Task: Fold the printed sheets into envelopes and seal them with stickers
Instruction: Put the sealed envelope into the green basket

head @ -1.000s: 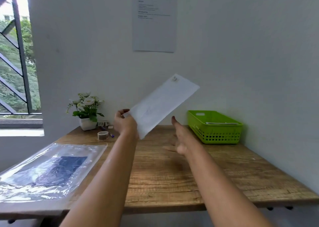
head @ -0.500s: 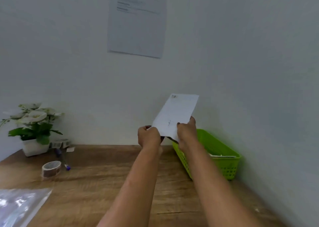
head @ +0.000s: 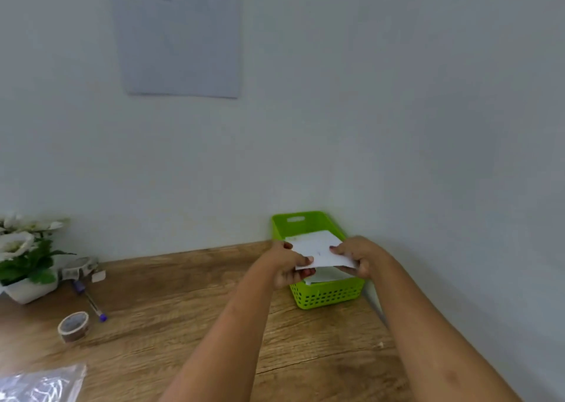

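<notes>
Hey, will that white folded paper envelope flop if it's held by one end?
Probably only slightly: the white folded paper envelope spans flat between the left hand and right hand. Likely very light, since fingertip pinches carry it. Thin, so it may crease.

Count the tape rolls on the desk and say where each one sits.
2. One tape roll lies on the desk by the pen's near end; a second tape roll, blurred, sits beside the flower pot. The plant may hide others.
</notes>
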The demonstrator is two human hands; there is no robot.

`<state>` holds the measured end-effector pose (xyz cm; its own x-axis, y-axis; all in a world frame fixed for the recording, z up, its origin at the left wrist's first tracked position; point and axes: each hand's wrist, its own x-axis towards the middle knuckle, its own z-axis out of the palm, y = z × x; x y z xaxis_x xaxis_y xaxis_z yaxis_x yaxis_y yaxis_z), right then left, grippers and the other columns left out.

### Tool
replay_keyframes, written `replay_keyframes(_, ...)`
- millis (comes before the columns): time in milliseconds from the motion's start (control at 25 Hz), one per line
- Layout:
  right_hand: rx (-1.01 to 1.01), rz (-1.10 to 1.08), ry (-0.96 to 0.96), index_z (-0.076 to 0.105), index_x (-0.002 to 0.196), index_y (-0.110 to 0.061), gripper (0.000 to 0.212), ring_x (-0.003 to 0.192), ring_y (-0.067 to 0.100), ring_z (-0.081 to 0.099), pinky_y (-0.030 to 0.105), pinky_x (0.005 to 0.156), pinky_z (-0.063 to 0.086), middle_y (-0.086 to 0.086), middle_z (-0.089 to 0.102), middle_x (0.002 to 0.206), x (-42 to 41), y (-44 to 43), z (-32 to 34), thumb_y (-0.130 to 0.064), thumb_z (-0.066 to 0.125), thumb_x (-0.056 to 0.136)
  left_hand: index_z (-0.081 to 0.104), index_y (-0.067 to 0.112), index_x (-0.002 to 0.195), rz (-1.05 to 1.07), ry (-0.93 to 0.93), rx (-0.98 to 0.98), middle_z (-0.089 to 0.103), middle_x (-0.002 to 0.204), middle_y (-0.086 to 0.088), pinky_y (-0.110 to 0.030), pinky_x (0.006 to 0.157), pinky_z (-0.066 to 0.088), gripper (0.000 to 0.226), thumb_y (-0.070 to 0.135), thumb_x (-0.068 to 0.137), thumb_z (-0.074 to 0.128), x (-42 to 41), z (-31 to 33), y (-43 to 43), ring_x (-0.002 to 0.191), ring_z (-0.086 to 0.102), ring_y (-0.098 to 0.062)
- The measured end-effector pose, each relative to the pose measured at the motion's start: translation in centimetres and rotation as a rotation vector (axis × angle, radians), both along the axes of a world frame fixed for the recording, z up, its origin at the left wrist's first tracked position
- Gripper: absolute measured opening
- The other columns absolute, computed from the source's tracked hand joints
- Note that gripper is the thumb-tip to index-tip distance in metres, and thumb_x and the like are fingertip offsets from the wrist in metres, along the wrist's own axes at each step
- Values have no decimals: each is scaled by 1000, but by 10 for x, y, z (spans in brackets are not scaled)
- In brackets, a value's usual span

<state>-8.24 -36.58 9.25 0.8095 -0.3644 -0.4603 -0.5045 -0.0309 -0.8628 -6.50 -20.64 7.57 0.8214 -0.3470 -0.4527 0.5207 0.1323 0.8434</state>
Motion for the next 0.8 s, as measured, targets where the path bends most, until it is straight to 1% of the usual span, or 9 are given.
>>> replay_keyframes(80,-99,-22,23,50,74,-5,19,66,19,51,23,34,47,14,54,83,7,-8,-11,0,64,86,43,3,106,-51,37,49,50,110,-15,-23,43,54,27,-12,87,56,-6,-2,-7,80,57,-23)
replay_keyframes(200,-300,-41,8,52,76,-4,22,74,27,56,35,56,53,19,55,95,21,-12,-27,-4,74,78,48,-2,114,-83,51,135,52,111,-14,-22,45,55,29,-9,88,58,-5,-11,-15,81,56,-21)
replay_keyframes(280,-402,-36,-10,57,87,-1,22,82,31,59,42,69,57,19,57,96,26,-12,-32,-7,76,76,49,-2,114,-83,30,194,52,95,-11,-22,47,52,29,-7,87,60,-3,-15,-17,76,54,-19)
replay_keyframes(360,-518,-3,-2,61,104,2,36,91,34,63,44,76,58,20,62,103,29,-12,-33,-12,77,76,51,-3,116,-133,-32,344,48,81,-9,-22,48,43,33,2,86,65,0,-18,-17,62,47,-16)
replay_keyframes(440,-606,42,-12,60,115,1,48,102,35,63,44,82,56,20,64,113,33,-12,-36,-18,78,75,51,-3,117,-157,-110,498,44,75,-8,-24,44,34,39,14,86,68,2,-19,-15,54,39,-15)
replay_keyframes(520,-631,67,-21,59,117,0,50,107,35,61,43,86,54,20,63,117,35,-10,-34,-20,77,76,54,-1,109,-174,-163,529,45,77,-10,-24,46,32,31,16,87,67,2,-18,-12,52,37,-16)
replay_keyframes(600,-727,125,0,60,117,-1,46,111,33,60,36,88,52,18,63,120,37,-10,-32,-23,74,80,55,4,101,-178,-225,562,48,83,-12,-26,50,34,20,17,89,64,0,-16,-9,53,39,-17)
replay_keyframes(720,-882,218,8,58,121,-1,39,117,30,57,31,90,47,16,60,126,43,-10,-35,-21,65,87,55,8,115,-180,-268,622,50,85,-8,-26,49,37,28,21,91,61,2,-17,-3,57,42,-15)
replay_keyframes(800,-937,238,-9,57,122,-2,34,118,31,56,31,90,47,17,59,127,46,-8,-31,-16,57,91,52,12,122,-156,-278,654,51,96,-6,-24,54,42,33,25,92,60,3,-10,2,68,47,-15)
